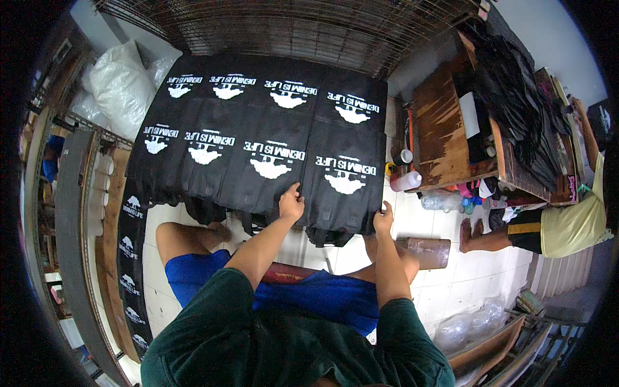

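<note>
seated above a white tiled floor, both bare hands set on the near edge of the nearest black fabric tote bag with a white printed design — the right-hand bag of the near row, lying flat among seven like it in two rows. left hand on the bag's near left corner, fingers curled narrow and pinching the hem, thumb on top. right hand at the near right corner, fingers hooked over the edge; cannot tell whether cloth is truly gripped there or only pressed. dark handles dangling from the near edge toward the blue shorts.

best handled, by the look of it, with an even hold at both corners — equal tension across the hem, no tug toward the neighbouring bag on the left, whose edge appears to touch or overlap this one. fresh-looking white print better left unrubbed, so fingertips kept to the plain black margin. a slow, level move likely to keep the row aligned.

further left, a strip of more printed black bags; to the right, a worn wooden table with a small white bottle beside it, and another person seated in a yellow shirt well apart.
</note>
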The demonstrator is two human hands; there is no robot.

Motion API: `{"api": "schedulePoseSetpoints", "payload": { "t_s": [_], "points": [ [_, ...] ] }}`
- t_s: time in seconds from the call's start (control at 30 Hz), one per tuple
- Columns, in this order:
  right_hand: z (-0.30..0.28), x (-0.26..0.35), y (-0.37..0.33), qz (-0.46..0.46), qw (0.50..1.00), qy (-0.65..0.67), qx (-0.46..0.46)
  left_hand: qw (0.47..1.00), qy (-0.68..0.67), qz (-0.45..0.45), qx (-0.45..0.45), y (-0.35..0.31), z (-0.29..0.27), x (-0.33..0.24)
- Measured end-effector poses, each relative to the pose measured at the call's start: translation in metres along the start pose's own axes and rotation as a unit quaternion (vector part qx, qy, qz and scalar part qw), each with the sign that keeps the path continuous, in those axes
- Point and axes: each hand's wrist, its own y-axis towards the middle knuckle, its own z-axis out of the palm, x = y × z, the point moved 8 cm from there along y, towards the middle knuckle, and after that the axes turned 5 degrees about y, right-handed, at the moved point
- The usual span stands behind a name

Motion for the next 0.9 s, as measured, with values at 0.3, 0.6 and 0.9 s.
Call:
{"api": "schedulePoseSetpoints", "payload": {
  "t_s": [0.3,0.6,0.9],
  "points": [
    [-0.024,0.018,0.0,-0.035,0.993,-0.055,-0.094,0.984,0.094,0.084,-0.123,-0.015,-0.054,-0.059],
    [-0.161,0.097,-0.064,-0.156,0.962,0.141,-0.173,0.833,-0.49,0.256,-0.012,0.115,-0.319,-0.371],
    [-0.189,0.027,-0.109,-0.107,0.952,0.143,-0.249,0.721,-0.678,0.134,-0.046,0.163,-0.38,-0.436]
  ]
}}
